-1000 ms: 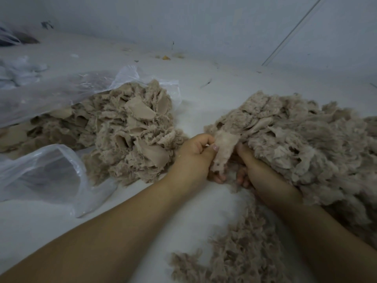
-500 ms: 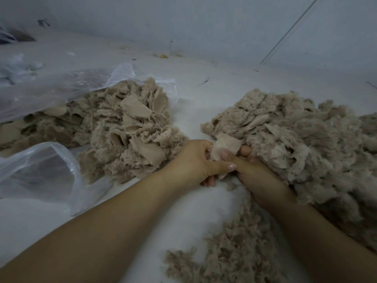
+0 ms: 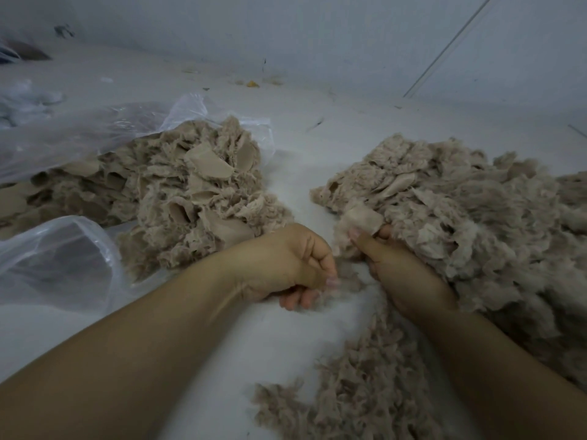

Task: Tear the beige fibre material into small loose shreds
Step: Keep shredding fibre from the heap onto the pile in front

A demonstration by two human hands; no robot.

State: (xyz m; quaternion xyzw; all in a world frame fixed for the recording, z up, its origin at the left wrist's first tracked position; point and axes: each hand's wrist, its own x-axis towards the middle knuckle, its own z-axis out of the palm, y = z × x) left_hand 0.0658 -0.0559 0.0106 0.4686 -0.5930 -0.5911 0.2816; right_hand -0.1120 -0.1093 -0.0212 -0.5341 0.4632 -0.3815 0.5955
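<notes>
Two bare forearms reach in from the near edge over a pale counter (image 3: 295, 147) strewn with beige fibre.

The right hand (image 3: 409, 274) lies at the near-left edge of a large heap of loose shreds (image 3: 476, 223) that fills the right side of the scene. Its fingers (image 3: 368, 246) are curled and its thumb points up and away; between them it pinches a flat beige fibre piece (image 3: 362, 219), which stands just above the fingertips and touches the heap behind it. Fluffy torn fibre hangs from the left side of that piece.

The left hand (image 3: 295, 268) sits just left of the right one, apart from the piece. Its fingers are curled toward the palm, and a thin wisp of fibre (image 3: 344, 277) trails from its fingertips into the gap between the two hands. The wisp is faint and blurred.

On the left lies a second heap, coarser, with many flat untorn pieces (image 3: 190, 198), spilling from a clear plastic bag (image 3: 95, 131). Another clear bag (image 3: 60, 258) lies nearer on the left, beside the left forearm. A trail of small shreds (image 3: 359, 376) runs along the counter between the forearms toward the near edge. A pale wall (image 3: 317, 36) rises at the far side.
</notes>
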